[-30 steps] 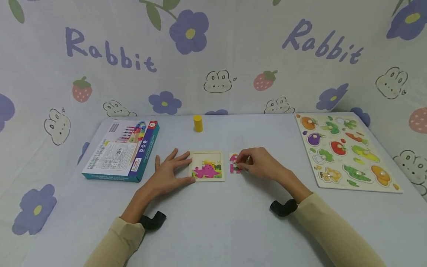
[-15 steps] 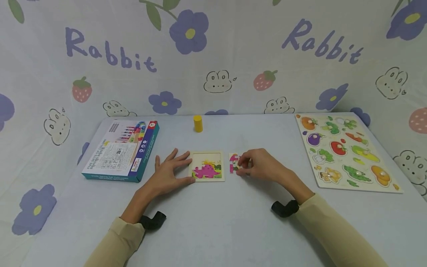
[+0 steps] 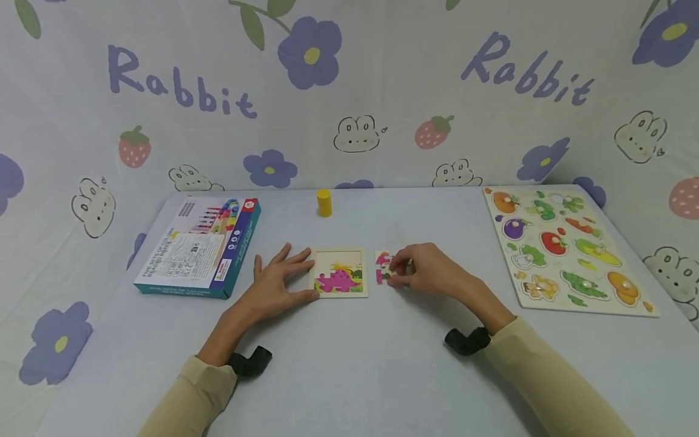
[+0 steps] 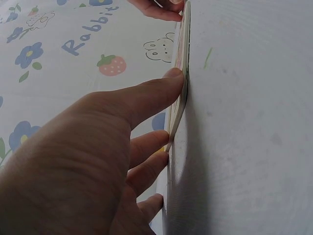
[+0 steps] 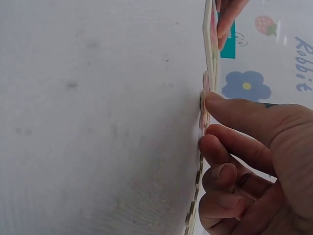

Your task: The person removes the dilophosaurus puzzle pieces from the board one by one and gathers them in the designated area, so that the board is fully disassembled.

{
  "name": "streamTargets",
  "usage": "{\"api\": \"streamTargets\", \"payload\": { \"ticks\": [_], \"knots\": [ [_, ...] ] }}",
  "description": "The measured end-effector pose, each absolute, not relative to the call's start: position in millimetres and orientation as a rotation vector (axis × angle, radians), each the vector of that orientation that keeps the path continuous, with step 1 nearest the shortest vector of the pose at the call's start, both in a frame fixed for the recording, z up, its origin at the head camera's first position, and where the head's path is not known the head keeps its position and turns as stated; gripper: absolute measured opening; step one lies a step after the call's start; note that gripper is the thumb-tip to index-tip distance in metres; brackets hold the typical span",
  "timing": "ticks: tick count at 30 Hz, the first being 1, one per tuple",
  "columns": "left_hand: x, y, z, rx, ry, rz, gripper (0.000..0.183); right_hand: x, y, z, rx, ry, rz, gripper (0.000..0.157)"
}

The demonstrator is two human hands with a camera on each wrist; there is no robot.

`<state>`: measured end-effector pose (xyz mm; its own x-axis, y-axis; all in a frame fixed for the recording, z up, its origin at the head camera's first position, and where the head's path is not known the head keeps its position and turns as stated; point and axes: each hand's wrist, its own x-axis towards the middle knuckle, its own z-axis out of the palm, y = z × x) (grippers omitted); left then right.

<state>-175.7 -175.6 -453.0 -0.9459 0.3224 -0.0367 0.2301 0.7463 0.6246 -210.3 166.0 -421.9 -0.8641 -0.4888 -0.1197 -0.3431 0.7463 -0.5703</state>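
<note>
Puzzle frame (image 3: 340, 249), partly filled — left hand (image 3: 277, 285) touching it, fingers outstretched; right hand (image 3: 431, 271) pinching a loose piece (image 3: 386, 275). Picking seems underway; placement would require lifting, then aligning.

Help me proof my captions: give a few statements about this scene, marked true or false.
1. The yellow cylinder stands upright. True.
2. The left hand touches the dinosaur puzzle tray. True.
3. The dinosaur puzzle tray is completely filled. False: its upper part is bare.
4. The right hand is at the loose jigsaw pieces. True.
5. The yellow cylinder touches the dinosaur puzzle tray. False: it stands apart, farther back.
</note>
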Motion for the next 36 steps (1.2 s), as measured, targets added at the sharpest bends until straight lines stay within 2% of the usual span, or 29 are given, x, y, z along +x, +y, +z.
{"api": "streamTargets", "payload": {
  "ticks": [7,16,28,36],
  "knots": [
    [-175,-177,-452,0.454,2.805,0.964,0.073,-213,164,-419,-0.72,2.719,-0.86,0.013],
    [-175,-177,-453,0.451,2.805,0.976,0.072,-215,132,-419,-0.774,2.657,-0.919,0.015],
    [-176,-178,-455,0.454,2.8,0.953,0.072,-235,91,-416,-0.816,2.522,-0.82,0.027],
    [-177,-177,-454,0.463,2.807,0.961,0.073,-239,82,-415,-0.846,2.486,-0.745,0.035]
  ]
}}
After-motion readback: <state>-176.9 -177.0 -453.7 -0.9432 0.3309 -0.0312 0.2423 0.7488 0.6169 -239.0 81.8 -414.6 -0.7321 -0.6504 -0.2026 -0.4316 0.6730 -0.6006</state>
